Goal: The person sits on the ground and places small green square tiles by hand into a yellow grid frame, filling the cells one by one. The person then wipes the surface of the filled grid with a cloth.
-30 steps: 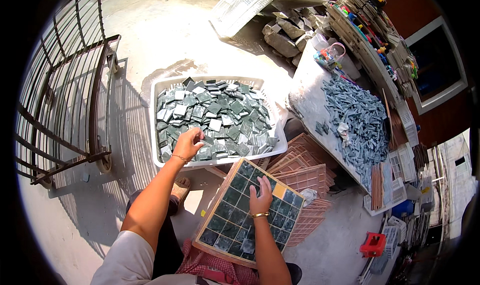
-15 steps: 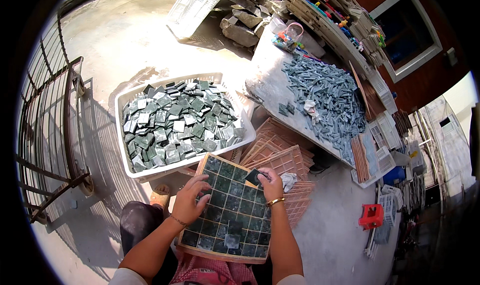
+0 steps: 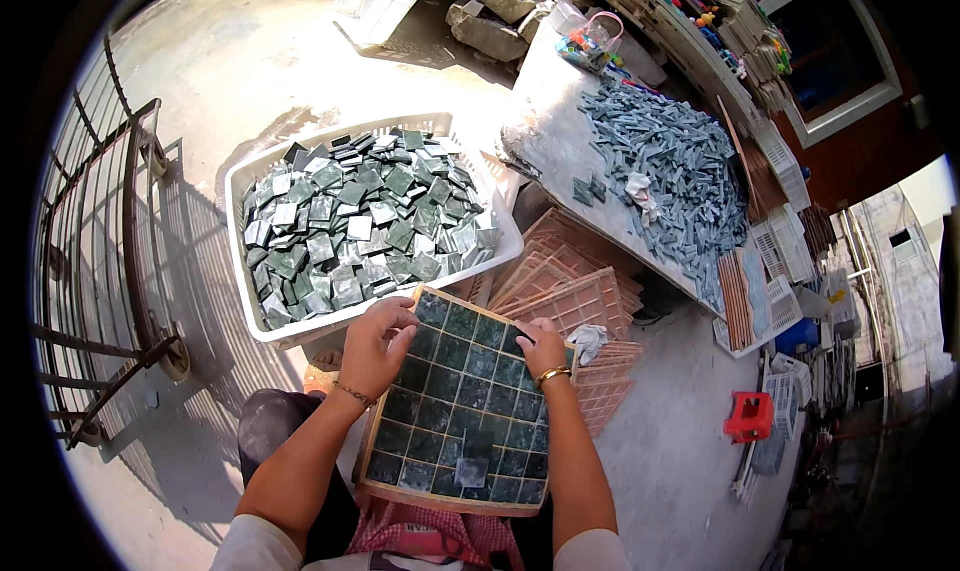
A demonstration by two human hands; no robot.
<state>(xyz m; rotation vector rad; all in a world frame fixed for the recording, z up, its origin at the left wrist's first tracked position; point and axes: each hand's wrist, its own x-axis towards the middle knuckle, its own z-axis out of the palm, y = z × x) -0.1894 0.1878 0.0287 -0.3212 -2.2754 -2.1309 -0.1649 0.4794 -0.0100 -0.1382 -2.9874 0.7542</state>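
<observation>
A tray of dark green square tiles [image 3: 440,383] with a light wooden rim rests tilted across my lap. Most of its cells hold a tile, and a loose paler tile [image 3: 471,472] lies on top near its lower edge. My left hand [image 3: 372,351] touches the upper left rim, its fingers loosely bent and the thumb apart from them. At the upper right side, my right hand [image 3: 543,349] pinches a dark tile [image 3: 524,335], seen nearly edge-on. Beyond the tray, a white plastic basket [image 3: 238,241] is heaped with similar loose tiles [image 3: 370,221].
Stacked reddish grid trays [image 3: 570,296] and a crumpled white cloth [image 3: 590,343] lie right of my tray. A low table [image 3: 545,131] bears a pile of narrow grey-green strips [image 3: 675,161]. Metal railings [image 3: 130,231] stand left; a red plastic crate [image 3: 748,417] sits far right.
My left hand has drawn up and left, from over the tiles to the rim. The tile in my right hand has turned from face-on to nearly edge-on.
</observation>
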